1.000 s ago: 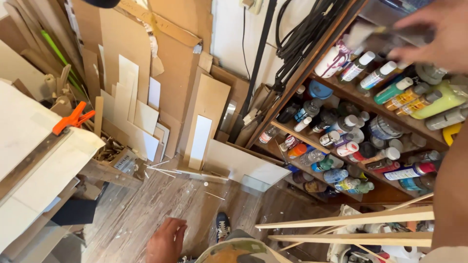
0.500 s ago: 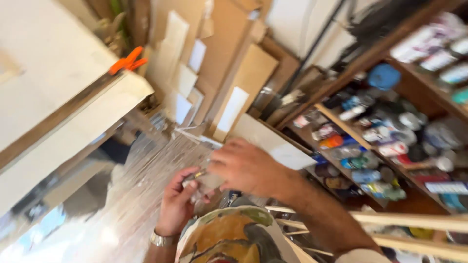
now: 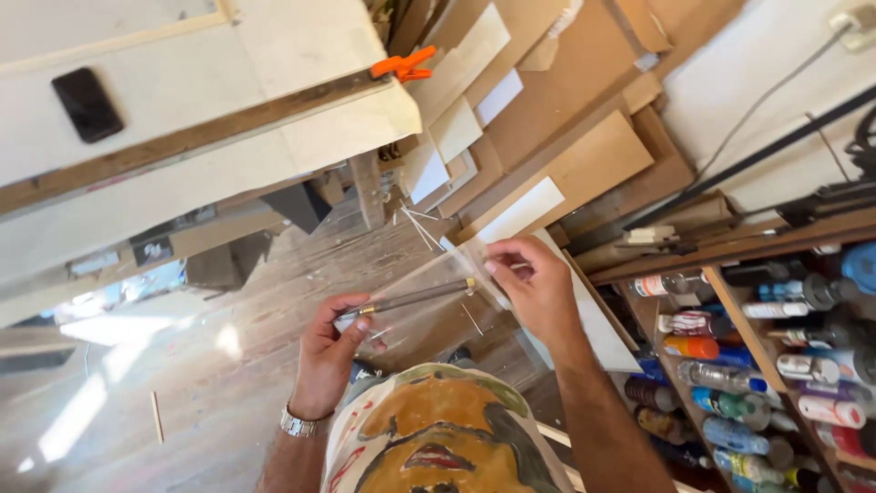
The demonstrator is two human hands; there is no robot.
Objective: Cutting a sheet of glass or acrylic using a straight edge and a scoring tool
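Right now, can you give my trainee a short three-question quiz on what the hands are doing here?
1. True or false: both hands grip the clear plastic sleeve with the slim brush inside.
2. Which hand wears the wristwatch?
A) left hand
B) right hand
3. Fill in: the dark phone lies on the pale ____ top.

Key: 1 true; 2 A; 3 table.

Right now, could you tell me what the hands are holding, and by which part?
Both hands hold a slim brush-like tool in a clear sleeve: the left hand pinches its lower-left end, the right hand grips the sleeve's upper-right end.
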